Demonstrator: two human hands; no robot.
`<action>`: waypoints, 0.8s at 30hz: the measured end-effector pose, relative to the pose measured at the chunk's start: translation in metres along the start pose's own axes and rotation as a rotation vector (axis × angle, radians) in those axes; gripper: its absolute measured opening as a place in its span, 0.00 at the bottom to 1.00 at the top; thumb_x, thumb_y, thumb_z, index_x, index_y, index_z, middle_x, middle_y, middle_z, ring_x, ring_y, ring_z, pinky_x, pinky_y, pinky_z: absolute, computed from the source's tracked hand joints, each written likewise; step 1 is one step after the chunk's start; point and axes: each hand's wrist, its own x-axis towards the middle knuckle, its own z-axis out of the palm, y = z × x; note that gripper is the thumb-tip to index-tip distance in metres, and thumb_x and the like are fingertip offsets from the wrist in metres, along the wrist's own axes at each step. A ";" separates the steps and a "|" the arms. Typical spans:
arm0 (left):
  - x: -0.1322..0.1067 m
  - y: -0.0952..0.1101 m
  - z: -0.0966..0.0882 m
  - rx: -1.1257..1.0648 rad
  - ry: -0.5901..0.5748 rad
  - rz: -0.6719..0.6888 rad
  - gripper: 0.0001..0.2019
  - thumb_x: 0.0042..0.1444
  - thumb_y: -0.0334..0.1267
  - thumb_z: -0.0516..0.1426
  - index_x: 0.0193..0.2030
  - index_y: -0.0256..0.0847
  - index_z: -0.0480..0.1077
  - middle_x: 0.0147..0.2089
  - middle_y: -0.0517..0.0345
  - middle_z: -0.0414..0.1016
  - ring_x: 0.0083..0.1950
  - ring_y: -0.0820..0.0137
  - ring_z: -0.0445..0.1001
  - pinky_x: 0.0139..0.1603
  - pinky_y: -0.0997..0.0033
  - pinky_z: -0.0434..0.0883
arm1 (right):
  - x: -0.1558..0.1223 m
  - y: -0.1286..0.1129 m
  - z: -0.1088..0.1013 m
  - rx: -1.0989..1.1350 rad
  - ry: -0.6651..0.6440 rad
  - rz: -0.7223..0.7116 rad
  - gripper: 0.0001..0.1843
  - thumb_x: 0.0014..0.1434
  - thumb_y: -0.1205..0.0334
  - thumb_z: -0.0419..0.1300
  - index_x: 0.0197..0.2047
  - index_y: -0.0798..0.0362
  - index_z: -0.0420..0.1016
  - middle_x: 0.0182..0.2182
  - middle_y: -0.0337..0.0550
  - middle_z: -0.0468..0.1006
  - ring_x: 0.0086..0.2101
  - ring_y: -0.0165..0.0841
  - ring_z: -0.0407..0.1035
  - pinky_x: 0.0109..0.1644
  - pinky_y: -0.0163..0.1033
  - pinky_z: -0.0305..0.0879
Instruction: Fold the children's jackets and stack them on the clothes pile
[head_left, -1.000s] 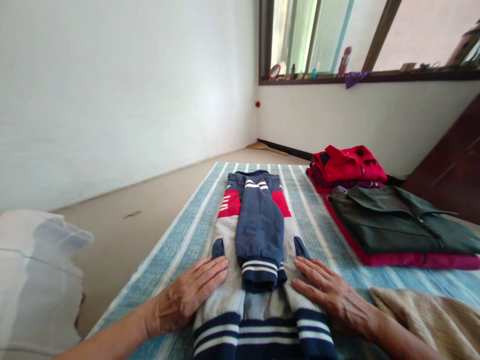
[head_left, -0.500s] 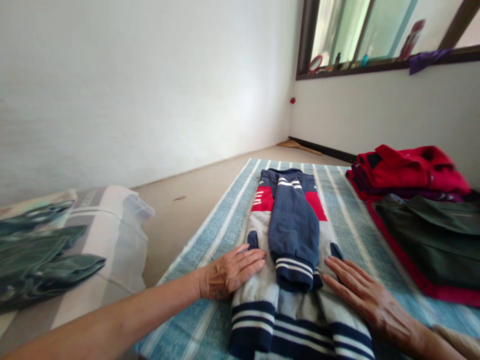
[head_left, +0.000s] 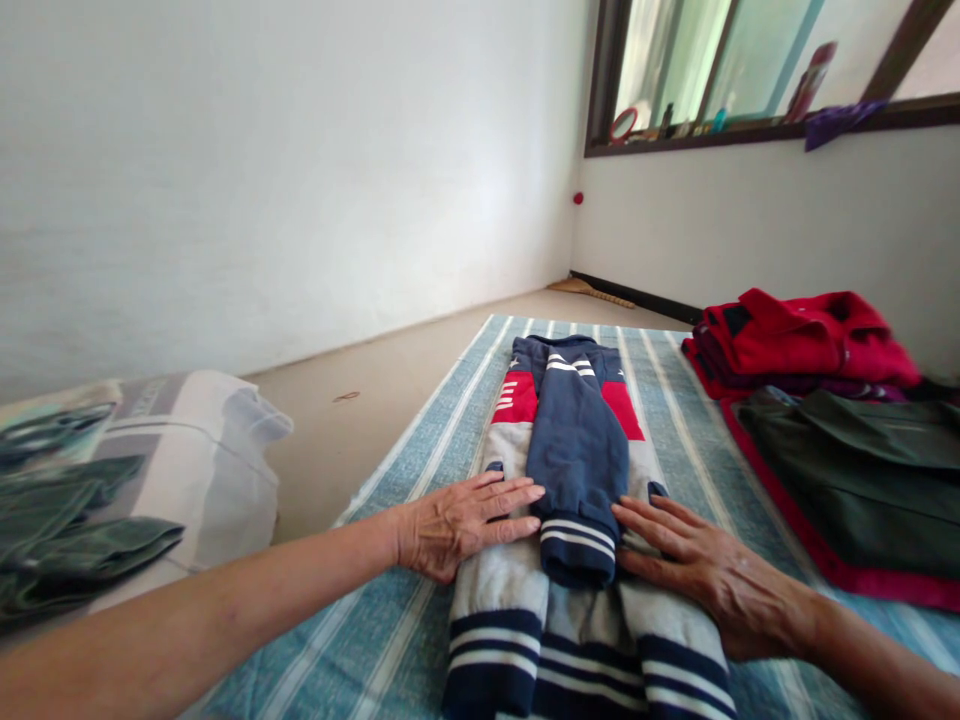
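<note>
A navy, red and grey jacket [head_left: 577, 440] lies on a blue striped cloth, its sides turned inward and a navy sleeve running down the middle. Striped cuffs and a striped hem mark its near end. My left hand [head_left: 469, 520] rests on the jacket's left side, fingers stretched toward the sleeve. On the right side, my right hand [head_left: 697, 560] lies flat, its fingertips beside the sleeve's cuff. Neither hand grips the fabric.
The striped cloth [head_left: 405, 470] spreads under the jacket. At right stand folded red garments [head_left: 810, 335] and a dark green folded garment [head_left: 862, 480]. Dark green clothes [head_left: 97, 530] lie on a white and grey plastic-covered bundle [head_left: 225, 480] at left. Behind are walls and a window.
Both hands have slid inward over the jacket, closer to the middle sleeve. The jacket keeps its shape, and the whole view has shifted slightly.
</note>
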 end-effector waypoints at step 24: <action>0.028 0.016 -0.106 -0.646 0.040 -0.085 0.25 0.58 0.39 0.52 0.61 0.33 0.68 0.65 0.47 0.66 0.66 0.57 0.63 0.67 0.62 0.58 | 0.009 -0.004 -0.086 0.765 0.110 0.015 0.33 0.58 0.33 0.49 0.49 0.51 0.76 0.45 0.51 0.79 0.53 0.46 0.68 0.64 0.47 0.56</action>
